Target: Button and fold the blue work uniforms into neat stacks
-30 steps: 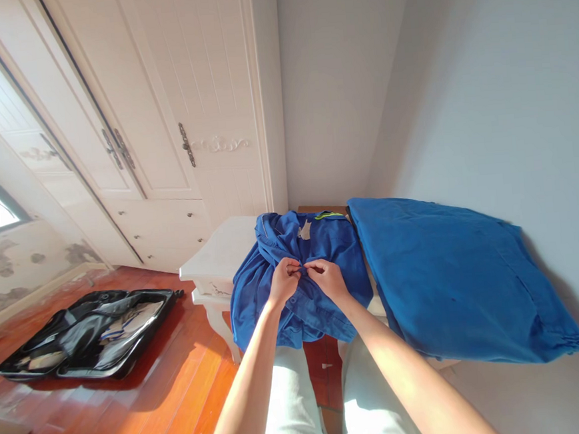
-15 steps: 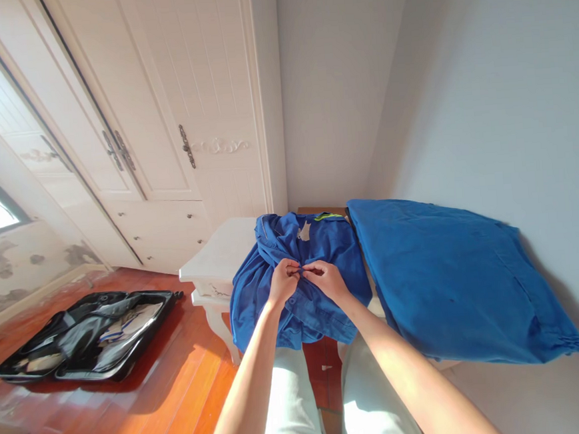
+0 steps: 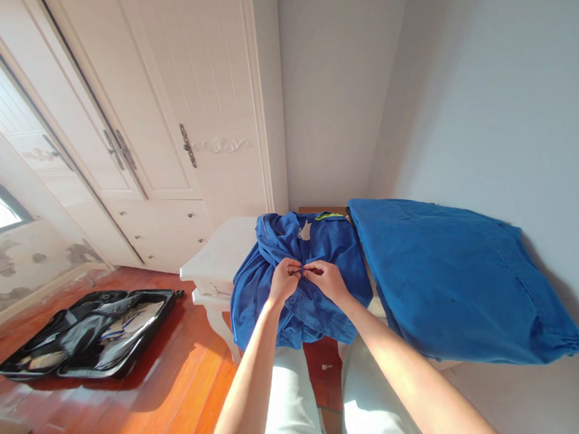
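A blue work jacket [image 3: 337,253] lies bunched over a white table, with a pale label and a yellow-green strip near its far edge. My left hand [image 3: 285,281] pinches the front of the jacket, fingertips closed on the cloth. Right beside it, my right hand [image 3: 326,278] pinches the same spot from the other side, so the fingertips of both hands nearly meet. Whatever small part is between the fingers is hidden. A folded blue garment [image 3: 460,284] with a gathered cuff-like end lies just to the right.
The white table [image 3: 217,253] with curved legs stands against a white wardrobe [image 3: 219,82]. On the reddish wooden floor [image 3: 183,399] at left, an open black suitcase [image 3: 130,360] holds clothes. A grey wall [image 3: 486,108] rises at right.
The view has shifted very slightly. Both hands keep their pinch on the jacket, and nothing else has visibly moved.
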`<action>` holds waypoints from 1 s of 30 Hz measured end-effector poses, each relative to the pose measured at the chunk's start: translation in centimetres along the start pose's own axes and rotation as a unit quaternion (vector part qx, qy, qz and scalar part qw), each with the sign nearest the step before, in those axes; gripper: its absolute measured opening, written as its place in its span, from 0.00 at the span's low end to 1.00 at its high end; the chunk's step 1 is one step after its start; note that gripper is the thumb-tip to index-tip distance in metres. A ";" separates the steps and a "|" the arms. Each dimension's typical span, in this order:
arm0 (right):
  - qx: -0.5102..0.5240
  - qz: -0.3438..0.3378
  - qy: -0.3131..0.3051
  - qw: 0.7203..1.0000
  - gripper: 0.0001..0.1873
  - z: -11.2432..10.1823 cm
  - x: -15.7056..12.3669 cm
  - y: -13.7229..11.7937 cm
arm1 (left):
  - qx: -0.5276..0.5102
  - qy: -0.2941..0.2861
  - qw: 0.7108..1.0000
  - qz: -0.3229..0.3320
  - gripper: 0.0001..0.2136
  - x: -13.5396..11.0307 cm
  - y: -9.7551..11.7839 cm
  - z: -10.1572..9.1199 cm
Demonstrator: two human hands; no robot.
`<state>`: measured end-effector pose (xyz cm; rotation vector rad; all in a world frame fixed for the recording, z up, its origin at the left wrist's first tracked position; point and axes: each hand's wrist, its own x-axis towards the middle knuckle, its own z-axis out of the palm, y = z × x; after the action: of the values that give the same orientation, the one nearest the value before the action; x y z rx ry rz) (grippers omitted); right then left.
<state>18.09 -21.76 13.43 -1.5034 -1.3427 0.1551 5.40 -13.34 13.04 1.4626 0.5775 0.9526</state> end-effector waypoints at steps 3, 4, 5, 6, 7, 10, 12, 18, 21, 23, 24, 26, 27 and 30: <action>-0.006 -0.001 0.005 1.000 0.07 0.0 -0.1 -0.2 | -0.001 0.002 1.000 -0.001 0.11 0.0 0.0 0.0; -0.008 -0.003 0.006 1.000 0.07 -0.1 -0.1 -0.3 | -0.001 0.003 1.000 -0.002 0.11 0.0 -0.1 0.0; -0.010 -0.004 0.006 1.000 0.08 -0.1 -0.1 -0.4 | -0.001 0.004 1.000 -0.002 0.11 0.1 -0.1 0.0; -0.012 -0.006 0.006 1.000 0.08 -0.1 -0.2 -0.5 | -0.001 0.005 1.000 -0.003 0.11 0.1 -0.1 0.0; -0.014 -0.009 0.006 1.000 0.07 -0.2 -0.2 -0.5 | 0.000 0.007 1.000 -0.004 0.11 0.1 -0.1 0.0; -0.018 -0.015 0.005 1.000 0.08 -0.4 -0.2 -0.7 | 0.001 0.011 1.000 -0.008 0.12 0.1 -0.1 0.0; -0.019 -0.018 0.007 1.000 0.08 -0.4 -0.2 -0.8 | 0.001 0.013 1.000 -0.011 0.12 0.1 -0.1 0.1; -0.016 -0.007 0.021 1.000 0.09 -0.2 -0.2 -0.6 | -0.008 0.009 1.000 -0.014 0.11 0.0 0.1 0.1; -0.013 0.002 0.026 1.000 0.09 -0.1 -0.2 -0.5 | -0.012 0.004 1.000 -0.017 0.10 0.0 0.1 0.1; -0.010 0.008 0.027 1.000 0.09 -0.1 -0.1 -0.4 | -0.013 0.003 1.000 -0.020 0.10 0.1 0.1 0.0; -0.008 0.011 0.026 1.000 0.09 0.0 -0.1 -0.4 | -0.013 0.004 1.000 -0.022 0.10 0.2 0.1 0.0; -0.004 0.018 0.023 1.000 0.09 0.0 0.0 -0.3 | -0.015 0.005 1.000 -0.025 0.11 0.3 0.0 -0.1; -0.001 0.021 0.022 1.000 0.09 0.0 0.0 -0.2 | -0.017 0.005 0.999 -0.026 0.11 0.4 -0.1 -0.1; 0.003 0.028 0.018 0.999 0.09 0.0 0.1 -0.1 | -0.020 0.006 0.999 -0.030 0.12 0.5 -0.2 -0.1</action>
<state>18.05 -21.71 13.52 -1.5328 -1.2712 0.1652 5.59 -12.84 12.94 1.3969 0.6042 0.9227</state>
